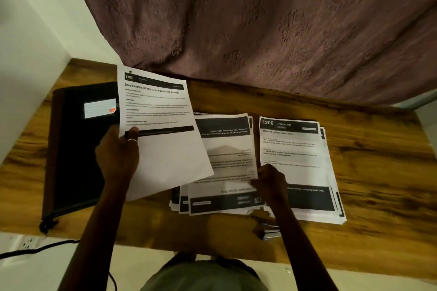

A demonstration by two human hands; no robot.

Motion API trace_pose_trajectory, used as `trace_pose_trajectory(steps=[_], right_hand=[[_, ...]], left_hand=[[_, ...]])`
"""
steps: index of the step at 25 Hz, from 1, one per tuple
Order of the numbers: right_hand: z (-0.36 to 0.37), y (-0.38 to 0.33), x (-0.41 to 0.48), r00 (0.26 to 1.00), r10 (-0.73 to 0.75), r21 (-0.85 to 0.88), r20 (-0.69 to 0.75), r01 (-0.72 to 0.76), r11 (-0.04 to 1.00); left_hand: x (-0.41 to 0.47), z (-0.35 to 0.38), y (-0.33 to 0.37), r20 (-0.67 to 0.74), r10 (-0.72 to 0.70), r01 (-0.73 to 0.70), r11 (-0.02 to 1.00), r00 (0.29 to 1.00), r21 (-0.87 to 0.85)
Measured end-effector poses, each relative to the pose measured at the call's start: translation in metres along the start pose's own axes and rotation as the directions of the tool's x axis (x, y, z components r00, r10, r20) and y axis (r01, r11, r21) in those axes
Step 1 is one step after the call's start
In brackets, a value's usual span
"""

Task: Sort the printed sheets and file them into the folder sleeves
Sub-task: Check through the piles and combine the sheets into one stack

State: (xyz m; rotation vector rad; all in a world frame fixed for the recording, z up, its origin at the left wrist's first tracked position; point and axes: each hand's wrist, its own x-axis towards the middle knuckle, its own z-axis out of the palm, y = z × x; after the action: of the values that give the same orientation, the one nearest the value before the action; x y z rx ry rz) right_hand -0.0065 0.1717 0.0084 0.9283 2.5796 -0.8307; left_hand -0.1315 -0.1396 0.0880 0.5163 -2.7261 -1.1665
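Note:
My left hand (118,153) holds a printed sheet (163,130) headed "3701" by its left edge, lifted and tilted over the table. Under its right edge lies a middle pile of sheets (227,165), printed upside down to me. My right hand (269,181) pinches the lower right corner of that pile's top sheet. Further right sits a second pile (300,163), its top sheet headed "1206 Living Room". A closed black folder (75,149) with a white label lies at the left, partly hidden by the held sheet and my left arm.
Everything rests on a wooden table (378,172). A patterned brown curtain (260,19) hangs behind it and a white wall stands to the left. A stapler-like object (269,231) sits near the front edge by my right arm. A black cable (42,247) and a wall socket lie below left.

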Motion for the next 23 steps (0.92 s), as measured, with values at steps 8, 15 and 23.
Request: trace_pose_trajectory(steps=[8, 15, 23], right_hand=[[-0.117, -0.035, -0.001, 0.756, -0.46, -0.45, -0.465, 0.246, 0.859], [-0.196, -0.118, -0.038, 0.343, -0.834, -0.63, -0.433, 0.546, 0.552], [-0.085, -0.186, -0.013, 0.3, -0.954, -0.726, 0.013, 0.659, 0.197]], left_hand=[[-0.003, 0.01, -0.005, 0.066, 0.073, -0.074, 0.997, 0.995, 0.014], [-0.009, 0.007, 0.001, 0.256, 0.146, -0.119, 0.986, 0.956, -0.118], [-0.056, 0.017, 0.026, 0.499, 0.433, -0.274, 0.891, 0.75, -0.362]])
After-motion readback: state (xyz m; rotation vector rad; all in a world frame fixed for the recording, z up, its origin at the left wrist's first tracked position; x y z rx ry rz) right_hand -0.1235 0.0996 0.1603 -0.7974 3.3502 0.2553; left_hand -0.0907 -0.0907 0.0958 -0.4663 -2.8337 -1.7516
